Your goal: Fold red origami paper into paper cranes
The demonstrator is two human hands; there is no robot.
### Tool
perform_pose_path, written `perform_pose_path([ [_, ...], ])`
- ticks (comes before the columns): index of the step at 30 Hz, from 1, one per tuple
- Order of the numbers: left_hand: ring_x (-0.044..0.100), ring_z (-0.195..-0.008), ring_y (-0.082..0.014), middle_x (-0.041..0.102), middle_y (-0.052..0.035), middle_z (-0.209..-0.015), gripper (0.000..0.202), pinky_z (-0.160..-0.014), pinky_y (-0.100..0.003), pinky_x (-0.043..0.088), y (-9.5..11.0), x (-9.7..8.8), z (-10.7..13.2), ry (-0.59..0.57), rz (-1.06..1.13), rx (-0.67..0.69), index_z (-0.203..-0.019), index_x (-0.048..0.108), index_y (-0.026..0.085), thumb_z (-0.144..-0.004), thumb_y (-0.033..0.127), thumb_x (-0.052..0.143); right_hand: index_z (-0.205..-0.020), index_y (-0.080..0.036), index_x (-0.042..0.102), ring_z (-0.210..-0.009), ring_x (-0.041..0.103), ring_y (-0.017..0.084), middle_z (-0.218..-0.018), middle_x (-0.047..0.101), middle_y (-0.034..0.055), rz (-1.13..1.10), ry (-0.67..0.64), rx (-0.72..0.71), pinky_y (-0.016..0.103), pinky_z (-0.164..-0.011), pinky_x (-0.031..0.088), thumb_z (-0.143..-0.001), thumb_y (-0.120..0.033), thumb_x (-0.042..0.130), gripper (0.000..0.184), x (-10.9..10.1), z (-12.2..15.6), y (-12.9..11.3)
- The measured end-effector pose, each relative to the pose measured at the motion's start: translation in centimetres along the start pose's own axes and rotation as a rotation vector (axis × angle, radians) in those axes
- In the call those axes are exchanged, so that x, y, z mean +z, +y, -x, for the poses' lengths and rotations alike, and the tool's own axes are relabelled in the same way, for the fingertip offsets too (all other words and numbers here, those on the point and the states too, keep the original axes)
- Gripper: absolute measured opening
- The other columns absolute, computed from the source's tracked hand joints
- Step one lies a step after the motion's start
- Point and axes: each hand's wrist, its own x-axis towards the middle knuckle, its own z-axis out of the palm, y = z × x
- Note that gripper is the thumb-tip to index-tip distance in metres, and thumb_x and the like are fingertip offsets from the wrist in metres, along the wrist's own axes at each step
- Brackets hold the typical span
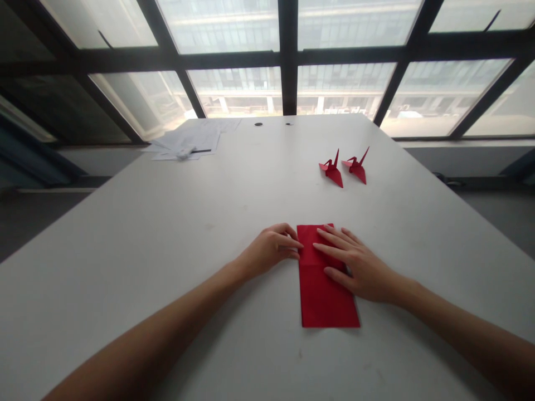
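A red sheet of paper, folded into a long rectangle, lies flat on the white table in front of me. My right hand rests flat on its upper half with the fingers stretched out. My left hand sits at the sheet's upper left edge, fingers curled, with the fingertips pressing on the paper's edge. Two finished red paper cranes stand side by side farther back on the table, to the right of centre.
A loose stack of white papers lies at the table's far left corner. Two small dark holes sit near the far edge. Large windows with dark frames rise behind the table.
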Motion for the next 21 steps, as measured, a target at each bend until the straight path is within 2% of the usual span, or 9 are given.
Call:
perform_pose_path([
  [12,0.065,-0.081,-0.0148,0.067,-0.0063,-0.100,0.013,-0.073,-0.025,0.054,0.1,0.0,0.0,-0.010,-0.004,-0.017,-0.096,0.080,0.022,-0.084,0.026,0.077,-0.149,-0.033,0.046,-0.151,0.024,0.032,-0.162,0.032,0.0047,-0.016,0.015,-0.008,0.060,-0.121,0.022,-0.094,-0.035,0.058,0.056,0.1,0.0,0.1],
  [17,0.065,-0.085,-0.0159,0.066,-0.0060,-0.098,0.013,-0.079,-0.027,0.052,0.7,0.0,0.0,0.008,-0.063,-0.007,-0.095,0.079,0.020,-0.084,0.027,0.078,-0.149,-0.032,0.046,-0.151,0.023,0.030,-0.163,0.031,0.0049,0.017,0.006,-0.008,0.059,-0.121,0.022,-0.095,-0.035,0.057,0.056,0.2,0.0,0.2],
  [21,0.064,-0.090,-0.0184,0.066,-0.0063,-0.099,0.021,-0.085,-0.030,0.051,1.0,0.2,0.0,0.026,-0.097,-0.007,-0.093,0.078,0.020,-0.077,0.032,0.084,-0.149,-0.032,0.047,-0.151,0.024,0.031,-0.162,0.032,0.0050,0.004,0.017,-0.008,0.059,-0.121,0.022,-0.094,-0.035,0.058,0.056,0.2,0.0,0.2],
])
